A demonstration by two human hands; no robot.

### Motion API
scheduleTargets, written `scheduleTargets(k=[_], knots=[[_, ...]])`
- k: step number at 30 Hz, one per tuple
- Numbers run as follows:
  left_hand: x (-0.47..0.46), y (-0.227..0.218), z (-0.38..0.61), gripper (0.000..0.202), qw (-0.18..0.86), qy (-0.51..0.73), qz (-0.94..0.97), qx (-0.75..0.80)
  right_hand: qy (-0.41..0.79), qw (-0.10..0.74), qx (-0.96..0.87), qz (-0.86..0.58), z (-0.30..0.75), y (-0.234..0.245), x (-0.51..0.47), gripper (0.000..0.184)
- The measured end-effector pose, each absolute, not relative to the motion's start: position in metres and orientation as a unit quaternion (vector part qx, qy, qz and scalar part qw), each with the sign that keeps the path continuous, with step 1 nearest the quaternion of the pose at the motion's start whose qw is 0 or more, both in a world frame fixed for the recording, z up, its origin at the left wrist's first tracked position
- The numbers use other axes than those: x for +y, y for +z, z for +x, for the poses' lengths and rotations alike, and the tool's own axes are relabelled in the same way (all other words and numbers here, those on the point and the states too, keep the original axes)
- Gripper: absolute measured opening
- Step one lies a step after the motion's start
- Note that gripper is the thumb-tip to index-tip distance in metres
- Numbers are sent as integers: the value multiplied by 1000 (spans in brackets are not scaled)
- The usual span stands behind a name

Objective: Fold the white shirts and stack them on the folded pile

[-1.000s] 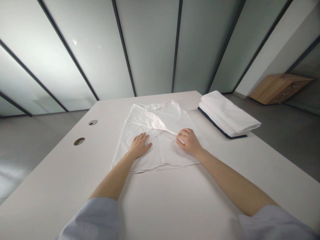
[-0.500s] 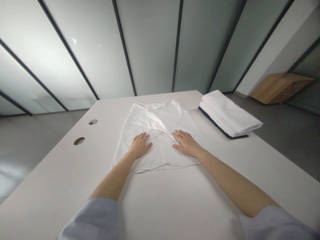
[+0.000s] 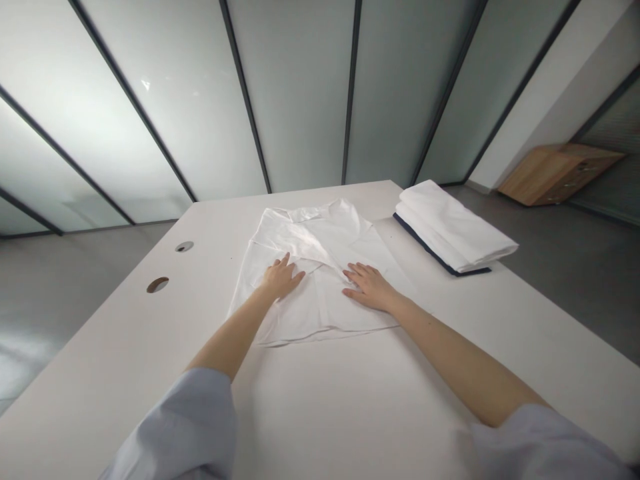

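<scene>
A white shirt (image 3: 325, 310) lies spread on the white table (image 3: 340, 407), its collar end away from me and its hem towards me. Its sleeves look folded across the front, with wrinkles near the top. My left hand (image 3: 281, 279) rests on the left half of the shirt, fingers spread and palm down. On the right half lies my right hand (image 3: 369, 287), also palm down with its fingers stretched out. Neither hand grips the fabric.
Folded white cloth (image 3: 455, 227) is stacked on a dark blue piece (image 3: 473, 271) at the table's right edge. Two round holes (image 3: 158, 285) pierce the table on the left. A wooden cabinet (image 3: 555, 175) stands on the floor beyond, near frosted glass panels (image 3: 300, 93).
My left hand has slid slightly forward on the shirt, its index finger more extended. My right hand stays almost in place. The view has shifted a little.
</scene>
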State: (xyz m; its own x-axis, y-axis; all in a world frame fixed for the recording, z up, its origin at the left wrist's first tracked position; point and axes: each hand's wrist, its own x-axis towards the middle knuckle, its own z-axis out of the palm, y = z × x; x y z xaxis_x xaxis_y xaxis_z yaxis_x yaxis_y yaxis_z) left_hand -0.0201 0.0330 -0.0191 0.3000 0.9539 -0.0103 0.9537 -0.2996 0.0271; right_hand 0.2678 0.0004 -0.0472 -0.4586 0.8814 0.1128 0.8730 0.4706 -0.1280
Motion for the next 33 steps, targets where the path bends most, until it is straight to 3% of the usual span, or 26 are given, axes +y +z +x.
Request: scheduleTargets(k=[7,14,22,33], knots=[[65,-24,-10,51,18,11,840,542,25,87,-854,-512,267,-47,2,58],[65,-22,-27,50,-42,35,852,521,23,82,-851,-518,264,-42,-1,56],[64,-14,-27,46,-43,99,817,566,1,143,-810,-568,263,-38,4,58],[70,-42,-26,57,27,58,798,599,-15,138,-680,-720,279,-40,12,46]])
